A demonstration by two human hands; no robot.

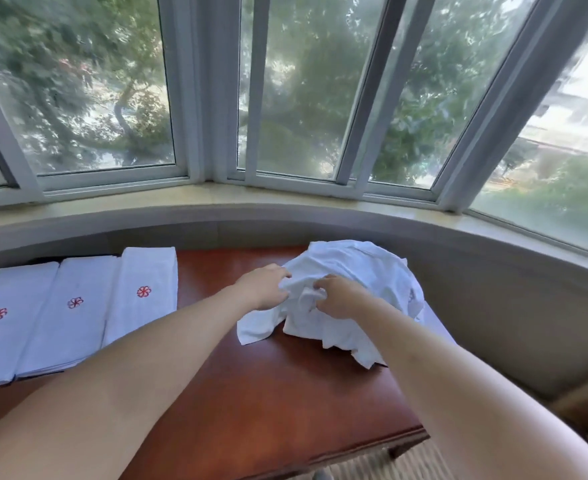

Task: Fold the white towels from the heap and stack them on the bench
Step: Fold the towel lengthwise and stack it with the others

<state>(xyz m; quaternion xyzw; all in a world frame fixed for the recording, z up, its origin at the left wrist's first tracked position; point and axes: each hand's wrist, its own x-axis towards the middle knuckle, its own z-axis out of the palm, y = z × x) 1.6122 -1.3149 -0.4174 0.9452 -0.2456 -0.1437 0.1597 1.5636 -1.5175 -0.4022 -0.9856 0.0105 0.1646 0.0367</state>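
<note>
Both hands pinch cloth on the near face of the heap (358,289) at the bench's (268,375) right, left hand (264,287) and right hand (338,296) level, stacks (77,313) far left.

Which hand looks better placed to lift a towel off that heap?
Probably the right hand: its fingers already pinch a fold at the heap's front. The left hand rests at the heap's left edge.

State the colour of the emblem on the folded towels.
Red pinwheel-like emblem on each folded white towel, head view.
</note>
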